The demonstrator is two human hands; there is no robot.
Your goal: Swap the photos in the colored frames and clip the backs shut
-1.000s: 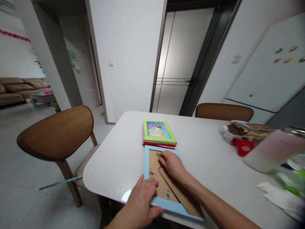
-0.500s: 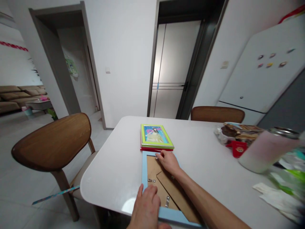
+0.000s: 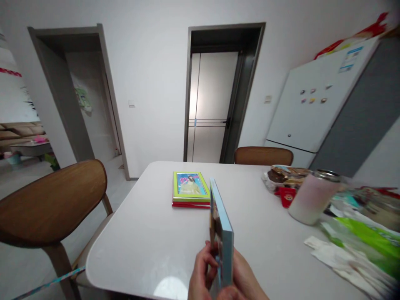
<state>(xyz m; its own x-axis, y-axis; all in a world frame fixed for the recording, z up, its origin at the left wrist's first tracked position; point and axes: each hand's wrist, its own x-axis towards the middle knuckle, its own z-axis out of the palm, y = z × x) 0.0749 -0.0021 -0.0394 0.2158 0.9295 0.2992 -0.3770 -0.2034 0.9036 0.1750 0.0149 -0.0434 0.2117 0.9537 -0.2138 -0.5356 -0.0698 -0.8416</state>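
Observation:
A light-blue picture frame (image 3: 223, 212) stands on edge in front of me, lifted off the table and seen from its narrow side. My left hand (image 3: 203, 268) grips it from the left, fingers bent against the brown backing. On the other side, my right hand (image 3: 245, 277) holds the frame, its fingers mostly hidden behind it. Just beyond lies a green picture frame (image 3: 190, 185) with a picture of a figure in a yellow dress, stacked on a red frame (image 3: 190, 204).
The white table (image 3: 150, 241) carries a pink-and-white tumbler (image 3: 312, 198), a food package (image 3: 286, 177), a red packet (image 3: 286, 196), crumpled white tissue (image 3: 337, 258) and a green bag (image 3: 370, 239) on the right. Wooden chairs stand at the left (image 3: 56, 200) and far side (image 3: 264, 156).
The blue frame, lying back-up on the table before, is now raised and turned on edge. My right hand has left the backing's far end and holds the frame's right side.

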